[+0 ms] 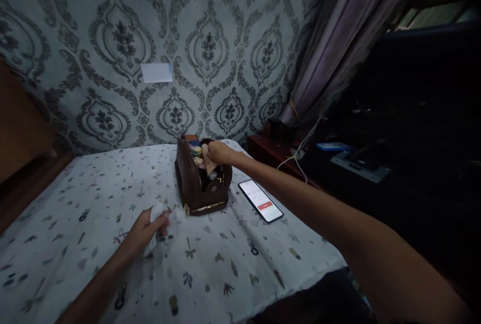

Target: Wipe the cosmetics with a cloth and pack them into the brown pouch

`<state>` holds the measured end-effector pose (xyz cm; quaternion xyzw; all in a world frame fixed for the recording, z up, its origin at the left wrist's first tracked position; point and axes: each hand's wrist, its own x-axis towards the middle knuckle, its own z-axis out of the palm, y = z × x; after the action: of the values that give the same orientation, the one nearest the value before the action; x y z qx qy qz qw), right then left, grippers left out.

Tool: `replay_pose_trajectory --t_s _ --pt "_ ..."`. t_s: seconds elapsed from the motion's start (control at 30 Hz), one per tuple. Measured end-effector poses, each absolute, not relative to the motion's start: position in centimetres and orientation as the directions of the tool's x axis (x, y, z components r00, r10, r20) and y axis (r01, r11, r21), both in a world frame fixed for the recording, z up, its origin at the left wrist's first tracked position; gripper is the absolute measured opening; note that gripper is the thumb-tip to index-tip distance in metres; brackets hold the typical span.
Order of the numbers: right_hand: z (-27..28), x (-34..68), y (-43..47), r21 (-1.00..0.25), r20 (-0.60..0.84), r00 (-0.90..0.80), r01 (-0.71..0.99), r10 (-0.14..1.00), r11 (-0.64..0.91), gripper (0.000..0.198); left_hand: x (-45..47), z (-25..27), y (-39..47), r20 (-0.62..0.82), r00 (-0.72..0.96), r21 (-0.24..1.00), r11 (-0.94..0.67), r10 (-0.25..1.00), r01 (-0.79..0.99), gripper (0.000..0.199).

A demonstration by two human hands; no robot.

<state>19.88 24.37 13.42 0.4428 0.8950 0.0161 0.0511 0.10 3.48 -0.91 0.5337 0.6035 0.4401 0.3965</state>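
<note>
Fingers of the right hand [219, 152] curl inside the open top of the brown leather zip pouch [202, 182], pinching a pale item among its contents; fingers of the left hand [145, 228] close on a crumpled white tissue [157, 212], just left of and nearer than the pouch. The pouch stands upright on the white leaf-printed cloth-covered worktop [210, 274]; a lit black smartphone [260, 200] lies just to its right.

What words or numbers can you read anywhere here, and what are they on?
None can be read.
Phone screen beside the brown bag: small digits and a red button, too small and blurred to read.
White card on the wallpaper: looks blank.
Blurred patch on the tablecloth near the phone: unreadable.
</note>
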Motion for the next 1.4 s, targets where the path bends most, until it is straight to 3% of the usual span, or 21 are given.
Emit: replay_pose_trajectory --t_s 0.17,0.5,0.63,0.73,0.83,0.93,1.1,1.4 --pt "13.0 20.2 24.4 0.118 -0.045 -0.607 0.785 0.793 0.608 0.027 0.4 -1.3 3.7 -0.11 -0.14 0.954 0.144 0.984 0.264 0.051" --pt "12.1 19.9 25.1 0.149 -0.099 -0.605 0.776 0.79 0.613 0.036 0.8 -0.7 3.1 -0.15 -0.153 0.953 0.184 0.977 0.241 0.05" --pt "12.7 19.6 25.2 0.144 -0.125 -0.607 0.772 0.785 0.62 0.03 0.4 -0.8 3.1 -0.154 -0.152 0.951 0.188 0.976 0.247 0.05" --pt "13.3 19.8 24.6 0.13 -0.085 -0.628 0.763 0.773 0.634 0.023 0.1 -1.3 3.2 -0.139 -0.152 0.946 0.177 0.978 0.271 0.051" --pt "13.6 20.3 23.1 0.119 -0.001 -0.657 0.749 0.754 0.652 0.03 0.0 -1.6 3.4 -0.135 -0.148 0.948 0.171 0.98 0.27 0.052" --pt "13.5 20.8 21.7 0.097 0.043 -0.733 0.679 0.679 0.727 0.029 0.1 -1.5 3.4 -0.151 -0.162 0.947 0.19 0.975 0.261 0.053" --pt "12.5 21.2 21.3 0.069 0.035 -0.911 0.412 0.411 0.908 0.02 0.4 -0.7 3.3 -0.145 -0.152 0.948 0.181 0.978 0.262 0.052" --pt "10.2 20.9 22.7 0.206 0.038 -0.944 0.327 0.327 0.922 0.047 0.4 -0.8 3.3 -0.127 -0.135 0.951 0.159 0.983 0.265 0.052"
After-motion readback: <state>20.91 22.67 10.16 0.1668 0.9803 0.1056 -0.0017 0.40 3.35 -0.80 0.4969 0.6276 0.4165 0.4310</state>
